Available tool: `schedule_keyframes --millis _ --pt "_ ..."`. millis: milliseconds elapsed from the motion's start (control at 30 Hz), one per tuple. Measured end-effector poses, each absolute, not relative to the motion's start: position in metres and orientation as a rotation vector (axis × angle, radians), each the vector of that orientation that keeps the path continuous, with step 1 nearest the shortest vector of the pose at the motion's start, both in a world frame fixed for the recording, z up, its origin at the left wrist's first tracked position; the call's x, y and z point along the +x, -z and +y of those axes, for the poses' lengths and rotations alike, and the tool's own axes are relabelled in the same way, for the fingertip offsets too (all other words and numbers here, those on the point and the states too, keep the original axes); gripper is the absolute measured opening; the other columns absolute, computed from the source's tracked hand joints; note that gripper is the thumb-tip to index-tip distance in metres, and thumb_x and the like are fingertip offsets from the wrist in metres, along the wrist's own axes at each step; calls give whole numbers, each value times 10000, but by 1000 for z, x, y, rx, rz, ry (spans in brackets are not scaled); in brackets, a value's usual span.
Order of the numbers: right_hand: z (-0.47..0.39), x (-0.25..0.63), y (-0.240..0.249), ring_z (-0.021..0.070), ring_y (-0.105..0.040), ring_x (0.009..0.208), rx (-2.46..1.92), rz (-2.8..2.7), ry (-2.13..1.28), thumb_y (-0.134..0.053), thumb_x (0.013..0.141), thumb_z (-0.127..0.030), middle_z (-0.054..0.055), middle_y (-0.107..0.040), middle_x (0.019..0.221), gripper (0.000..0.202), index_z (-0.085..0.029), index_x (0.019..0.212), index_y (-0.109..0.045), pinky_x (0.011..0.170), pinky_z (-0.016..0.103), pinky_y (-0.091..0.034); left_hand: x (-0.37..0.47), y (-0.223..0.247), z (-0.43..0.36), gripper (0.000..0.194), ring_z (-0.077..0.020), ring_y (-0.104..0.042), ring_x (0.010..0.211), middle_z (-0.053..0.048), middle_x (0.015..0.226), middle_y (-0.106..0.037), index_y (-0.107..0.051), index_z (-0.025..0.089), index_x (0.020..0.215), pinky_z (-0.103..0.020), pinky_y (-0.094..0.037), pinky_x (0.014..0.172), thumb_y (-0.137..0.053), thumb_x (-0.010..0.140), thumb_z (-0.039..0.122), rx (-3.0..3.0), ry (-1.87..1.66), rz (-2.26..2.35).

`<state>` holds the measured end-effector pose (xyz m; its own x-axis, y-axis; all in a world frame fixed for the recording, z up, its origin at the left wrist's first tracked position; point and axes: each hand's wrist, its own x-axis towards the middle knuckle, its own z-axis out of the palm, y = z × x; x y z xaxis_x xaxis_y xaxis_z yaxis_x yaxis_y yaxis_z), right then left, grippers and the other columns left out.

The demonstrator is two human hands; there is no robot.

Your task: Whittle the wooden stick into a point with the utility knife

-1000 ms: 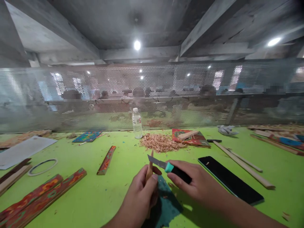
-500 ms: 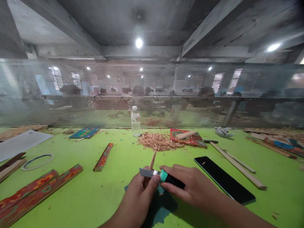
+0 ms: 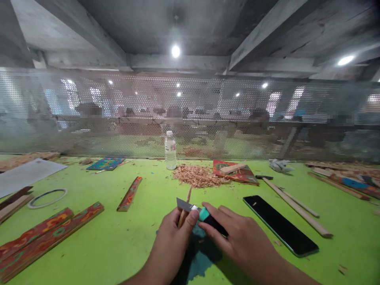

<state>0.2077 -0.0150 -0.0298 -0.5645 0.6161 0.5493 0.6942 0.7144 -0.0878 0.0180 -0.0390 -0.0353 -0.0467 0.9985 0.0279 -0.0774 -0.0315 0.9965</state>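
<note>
My left hand [image 3: 175, 237] is closed around a slim wooden stick [image 3: 189, 194], whose tapered end points away from me. In my right hand [image 3: 237, 233] is a utility knife [image 3: 204, 215] with a black and teal handle. Its blade [image 3: 184, 204] lies across the stick just above my left fingers, and my left thumb rests by the blade's base. Under both hands a dark green patch [image 3: 202, 253] covers part of the table. Beyond the stick's tip lies a heap of wood shavings [image 3: 198, 176].
A bottle [image 3: 170, 152] stands behind the shavings, before a perforated metal screen [image 3: 142, 138]. To the right lie a phone [image 3: 279, 223] and wooden rods [image 3: 299, 208]. Painted wood strips [image 3: 59, 237], a white ring [image 3: 47, 198] and a paper sheet [image 3: 26, 176] are on the left.
The knife blade has tilted, its tip now pointing more up and left. The stick has shifted slightly left, and both hands have moved a little. My view has shifted slightly.
</note>
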Motion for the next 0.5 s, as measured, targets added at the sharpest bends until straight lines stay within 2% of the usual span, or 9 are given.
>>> schedule_keyframes --millis 133,300,500 --pt "-14 210 26 294 -777 737 -986 -2309 149 -344 1140 -565 134 -786 943 562 -171 1370 -673 575 388 -556 17 42 -36 544 -90 -264 475 108 550 -341 -591 214 793 -227 -226 440 -775 813 726 1123 -1255 1119" --pt "-3 221 20 300 -784 841 -958 -2262 43 -430 1128 -532 164 -796 1060 500 -156 1351 -671 687 409 -601 16 44 -36 608 -71 -269 452 122 550 -341 -521 233 825 -197 -252 416 -747 791 796 1124 -1200 1011" --pt "6 227 18 304 -782 892 -912 -2384 -78 -512 1107 -449 145 -802 1048 438 -161 1408 -648 742 428 -607 14 37 -41 653 -55 -251 341 148 450 -361 -535 242 898 -164 -256 322 -752 742 838 1083 -1104 1018"
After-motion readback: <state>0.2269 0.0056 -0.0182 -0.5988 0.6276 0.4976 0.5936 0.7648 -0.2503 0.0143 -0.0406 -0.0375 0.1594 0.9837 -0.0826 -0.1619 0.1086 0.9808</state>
